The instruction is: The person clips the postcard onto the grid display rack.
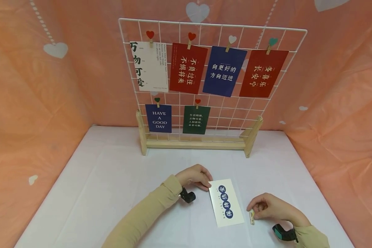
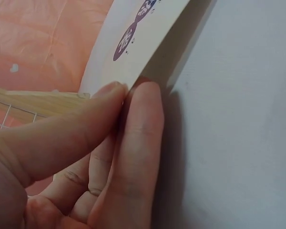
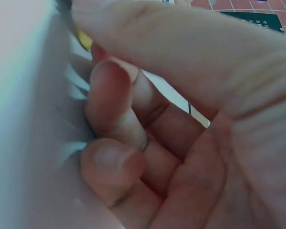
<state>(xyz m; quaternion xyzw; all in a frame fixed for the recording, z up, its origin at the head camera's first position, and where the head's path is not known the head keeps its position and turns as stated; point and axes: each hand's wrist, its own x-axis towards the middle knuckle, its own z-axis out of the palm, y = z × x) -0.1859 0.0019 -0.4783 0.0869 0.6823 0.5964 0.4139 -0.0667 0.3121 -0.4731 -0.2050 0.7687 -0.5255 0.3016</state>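
My left hand (image 1: 196, 176) pinches one corner of a white card (image 1: 216, 206) with dark blue round characters. In the left wrist view the thumb (image 2: 97, 107) lies over the card's corner, a finger beneath it, and the card (image 2: 126, 67) stands tilted off the white surface. To the right of the card, my right hand (image 1: 271, 208) pinches a small wooden clip (image 1: 252, 218) close to the tabletop. A bit of yellow (image 3: 85, 41) shows by the thumb in the right wrist view; most of the clip is hidden there.
A white wire grid (image 1: 226, 137) on a wooden stand (image 1: 195, 145) rises at the back. Several cards hang on it from heart-topped clips, among them a green card (image 1: 196, 128) and a blue card (image 1: 158, 125). Orange cloth (image 1: 34, 103) surrounds the white table (image 1: 111, 165).
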